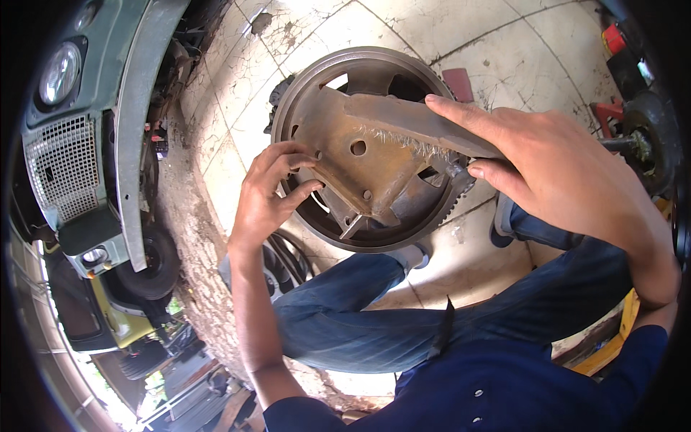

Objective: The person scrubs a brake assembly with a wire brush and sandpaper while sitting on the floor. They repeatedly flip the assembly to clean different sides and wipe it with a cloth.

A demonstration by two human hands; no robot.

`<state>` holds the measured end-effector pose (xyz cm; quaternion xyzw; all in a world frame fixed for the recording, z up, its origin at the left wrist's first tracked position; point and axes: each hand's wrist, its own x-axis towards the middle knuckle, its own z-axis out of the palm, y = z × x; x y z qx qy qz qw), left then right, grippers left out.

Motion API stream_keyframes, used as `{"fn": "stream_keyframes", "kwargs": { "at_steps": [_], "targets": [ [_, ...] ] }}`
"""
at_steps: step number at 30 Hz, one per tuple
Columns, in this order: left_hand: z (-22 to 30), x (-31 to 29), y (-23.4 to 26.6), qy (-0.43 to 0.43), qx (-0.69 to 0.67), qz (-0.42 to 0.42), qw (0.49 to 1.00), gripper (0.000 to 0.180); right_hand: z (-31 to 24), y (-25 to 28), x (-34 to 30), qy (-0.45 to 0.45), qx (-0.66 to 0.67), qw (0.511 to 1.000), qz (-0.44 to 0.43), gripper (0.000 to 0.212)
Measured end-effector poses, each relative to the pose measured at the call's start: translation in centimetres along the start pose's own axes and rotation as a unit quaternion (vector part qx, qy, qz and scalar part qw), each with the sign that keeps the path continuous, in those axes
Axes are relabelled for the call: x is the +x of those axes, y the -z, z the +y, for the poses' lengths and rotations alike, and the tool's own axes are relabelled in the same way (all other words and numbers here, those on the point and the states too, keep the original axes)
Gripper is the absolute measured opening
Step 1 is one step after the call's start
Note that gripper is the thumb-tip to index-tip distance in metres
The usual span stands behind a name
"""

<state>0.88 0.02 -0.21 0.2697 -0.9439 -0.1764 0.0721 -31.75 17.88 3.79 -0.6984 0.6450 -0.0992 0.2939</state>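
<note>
A toothed flywheel lies flat, and a rusty metal bracket with several holes rests on top of it. My right hand is closed around the end of a wire brush, its index finger stretched along the worn block. The brush's pale bristles point down at the bracket's face and seem to touch it. At the bracket's left edge, my left hand curls its fingers over the corner, with the thumb lower down beside the raised flange. The undersides of those fingers are hidden.
Cracked pale tiles surround the flywheel. A reddish flat piece lies just beyond its rim. At the left stands a green vehicle front with a metal bumper. Dark machine parts stand at the right. My legs are close to the flywheel.
</note>
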Motion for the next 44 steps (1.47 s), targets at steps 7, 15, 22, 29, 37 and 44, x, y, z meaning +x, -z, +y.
{"fn": "stream_keyframes", "kwargs": {
  "at_steps": [7,15,22,29,37,44],
  "targets": [
    [-2.3,0.8,-1.1,0.028,-0.090,0.049,0.994,0.029,-0.7,-1.2,0.7,0.016,0.038,0.998,0.043,0.065],
    [-3.5,0.5,-3.9,0.040,-0.043,0.066,0.996,0.029,-1.4,-4.1,1.0,0.079,-0.042,0.994,0.063,0.066],
    [-5.8,-1.1,-5.0,0.101,-0.151,0.065,0.981,0.046,-2.1,-4.1,2.4,0.059,-0.086,0.990,0.096,0.066],
    [-5.0,-1.2,-5.5,0.072,-0.058,0.060,0.994,0.062,-2.3,-4.5,2.6,0.063,-0.135,0.984,0.096,0.068],
    [-5.8,-1.2,-6.0,0.040,-0.039,0.069,0.996,0.067,-2.9,-4.4,1.8,0.092,-0.111,0.988,0.063,0.069],
    [-5.9,-1.3,-6.3,0.037,-0.021,0.060,0.997,0.070,-3.5,-4.3,0.6,0.093,-0.100,0.990,0.041,0.073]
  ]
}}
